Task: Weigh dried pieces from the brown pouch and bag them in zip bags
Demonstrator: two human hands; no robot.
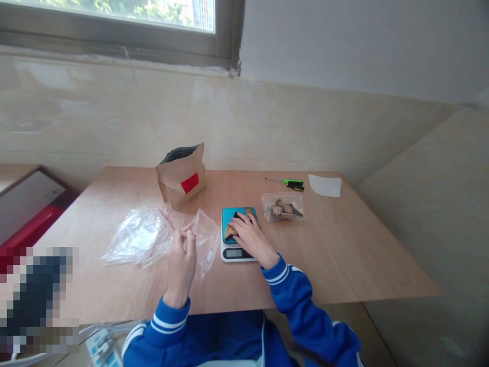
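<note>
My left hand (pixel 182 260) is closed in a pinch on the top edge of a clear zip bag (pixel 207 242), which hangs down over the table with nothing visible inside. My right hand (pixel 250 235) lies over a small digital kitchen scale (pixel 225 251), its fingers spread across brown and dark dried pieces (pixel 230 231) that look like mushrooms. The fingers touch these pieces and partly cover them; I see no firm grip. The scale has a blue top and a lit display, whose digits are too small to read surely.
A pile of clear bags (pixel 135 237) lies at the left. Behind it stands an open brown paper pouch (pixel 179 178) with a red label. Right of the scale are a filled zip bag (pixel 284 208), two screwdrivers (pixel 293 182) and a white paper piece (pixel 325 186).
</note>
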